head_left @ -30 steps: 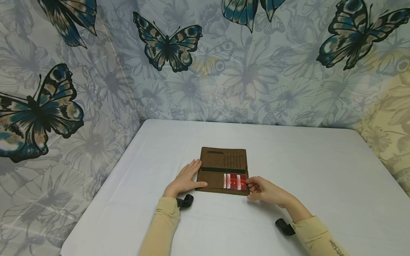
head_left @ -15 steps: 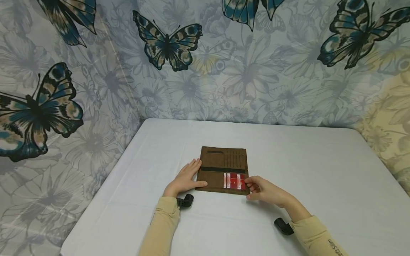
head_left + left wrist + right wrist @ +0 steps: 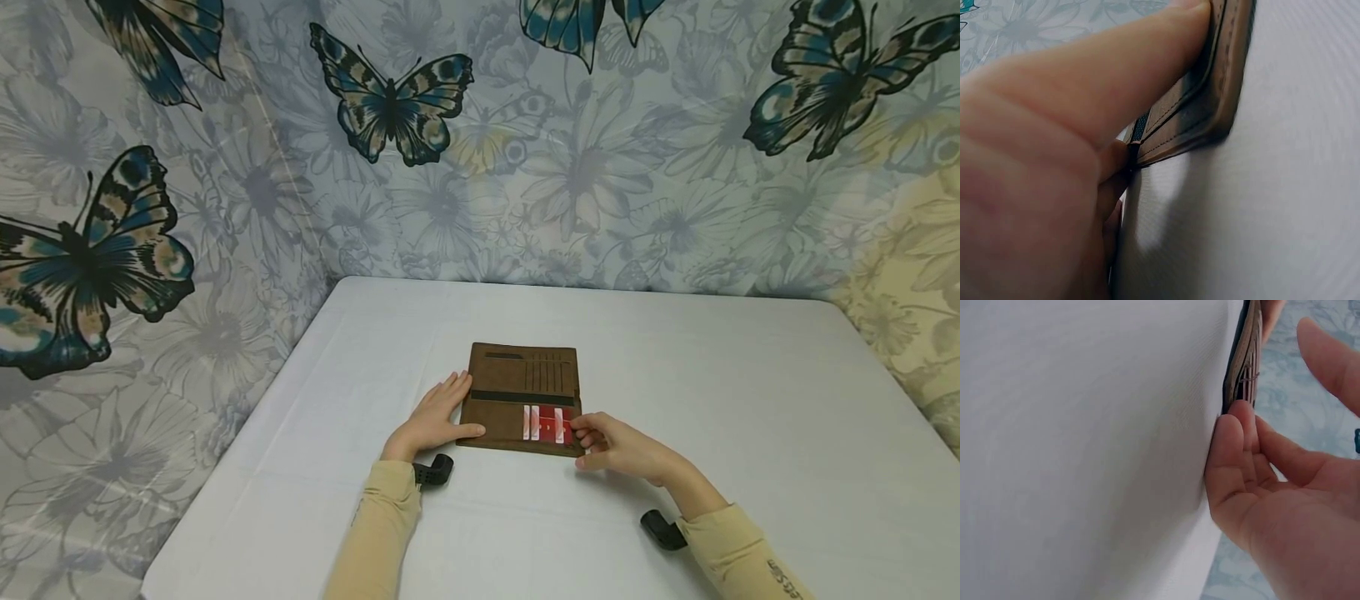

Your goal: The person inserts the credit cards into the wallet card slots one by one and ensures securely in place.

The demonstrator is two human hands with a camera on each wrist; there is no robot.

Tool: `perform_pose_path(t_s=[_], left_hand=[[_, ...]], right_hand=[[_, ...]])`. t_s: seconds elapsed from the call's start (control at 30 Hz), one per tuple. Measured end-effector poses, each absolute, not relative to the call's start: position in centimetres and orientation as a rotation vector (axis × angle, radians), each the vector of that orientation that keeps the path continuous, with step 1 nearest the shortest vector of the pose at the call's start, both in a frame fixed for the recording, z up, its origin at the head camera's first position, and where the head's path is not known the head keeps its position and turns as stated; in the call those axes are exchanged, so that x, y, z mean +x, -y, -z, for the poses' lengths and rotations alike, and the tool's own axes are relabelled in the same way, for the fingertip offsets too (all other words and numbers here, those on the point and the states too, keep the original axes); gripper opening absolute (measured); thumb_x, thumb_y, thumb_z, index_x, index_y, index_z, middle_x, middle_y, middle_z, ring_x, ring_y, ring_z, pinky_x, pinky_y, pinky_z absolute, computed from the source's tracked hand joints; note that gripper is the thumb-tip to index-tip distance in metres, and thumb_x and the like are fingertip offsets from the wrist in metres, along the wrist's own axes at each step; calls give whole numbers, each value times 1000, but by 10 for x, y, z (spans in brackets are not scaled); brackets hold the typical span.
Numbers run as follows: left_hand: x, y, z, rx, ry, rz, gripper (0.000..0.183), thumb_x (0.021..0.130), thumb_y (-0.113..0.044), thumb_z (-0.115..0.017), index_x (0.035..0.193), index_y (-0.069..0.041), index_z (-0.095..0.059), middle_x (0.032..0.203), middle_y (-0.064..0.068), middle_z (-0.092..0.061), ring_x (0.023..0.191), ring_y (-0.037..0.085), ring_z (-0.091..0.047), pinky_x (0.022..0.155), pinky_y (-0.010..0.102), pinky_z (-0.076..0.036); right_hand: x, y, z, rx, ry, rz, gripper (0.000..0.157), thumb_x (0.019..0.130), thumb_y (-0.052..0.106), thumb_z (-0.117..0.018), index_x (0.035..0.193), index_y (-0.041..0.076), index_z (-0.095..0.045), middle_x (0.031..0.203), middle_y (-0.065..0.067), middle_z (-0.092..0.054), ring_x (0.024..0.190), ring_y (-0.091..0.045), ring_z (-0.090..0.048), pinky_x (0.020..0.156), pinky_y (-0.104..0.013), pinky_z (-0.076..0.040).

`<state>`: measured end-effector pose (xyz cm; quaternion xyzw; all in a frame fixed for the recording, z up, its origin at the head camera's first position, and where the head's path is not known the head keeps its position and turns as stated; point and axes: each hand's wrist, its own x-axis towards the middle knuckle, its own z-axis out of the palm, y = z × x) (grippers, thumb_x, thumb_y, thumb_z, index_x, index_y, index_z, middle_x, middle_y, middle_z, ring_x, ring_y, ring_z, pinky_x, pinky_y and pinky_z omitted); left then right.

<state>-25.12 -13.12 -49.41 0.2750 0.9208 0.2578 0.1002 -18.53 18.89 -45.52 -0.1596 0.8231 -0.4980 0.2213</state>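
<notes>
A brown bifold wallet [image 3: 491, 417] lies spread open on the white table, a dark band across its fold. Several red and white cards [image 3: 547, 425] overlap in the slots of its near half. My left hand [image 3: 431, 421] lies at the left edge, fingers extended and thumb on the near-left corner; the left wrist view shows that thumb [image 3: 1166, 44] over the stitched border. At the right edge, my right hand [image 3: 618, 446] touches the outermost card with its index fingertip. Its other fingers [image 3: 1229, 444] bend against the wallet's side, and the thumb [image 3: 1329, 359] stands apart.
Empty card slots [image 3: 549, 377] line the wallet's far half. The white table [image 3: 712, 375] extends around it on every side. Behind stands a wall [image 3: 585, 183] with butterfly and flower prints. Black wrist devices [image 3: 663, 530] sit below both hands.
My right hand has shifted slightly left along the cards, its fingertip moving further over the wallet's right edge. The left hand and the wallet stay in place.
</notes>
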Motion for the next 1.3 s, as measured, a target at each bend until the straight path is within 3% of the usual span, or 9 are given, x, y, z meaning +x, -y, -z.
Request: perform_pose_path(t_s=[0.27,0.43,0.77,1.1,1.3], left_hand=[[-252,128,497,821,-2709,-782,94,84,-54,-60,148,-3,-14,153,9,-9,140,19,-2,111,36,-1],[-252,127,497,807,-2716,-779,92,84,-51,-61,148,-4,-15,153,8,-10,139,17,-2,111,35,0],[-255,128,498,819,-2714,-780,93,83,-54,-60,148,-4,-15,153,8,-9,140,18,-2,111,36,-1],[-256,131,501,794,-2704,-885,88,86,-54,-57,148,-4,-20,152,10,-15,139,20,-7,111,37,-6],[-259,133,497,709,-2670,-1009,77,91,-50,-52,147,-6,-23,152,8,-18,139,21,-11,111,38,-9]], right_hand=[[-183,-188,456,-398,-2349,1341,59,83,23,-70,122,-14,-46,97,-10,-52,89,-23,-47,70,-28,-43],[-181,-185,457,-402,-2456,1226,56,85,26,-68,122,-12,-51,91,-7,-48,82,-20,-44,63,-26,-39],[-176,-188,456,-504,-2483,1098,66,89,32,-62,131,-14,-42,85,-4,-46,73,-16,-42,56,-23,-36],[-174,-210,453,-489,-2592,1283,47,92,30,-59,127,-1,-53,100,-2,-57,92,-19,-52,76,-29,-47],[-179,-227,445,-478,-2863,1372,37,94,20,-58,126,2,-54,107,-11,-59,94,-16,-52,75,-25,-46]])
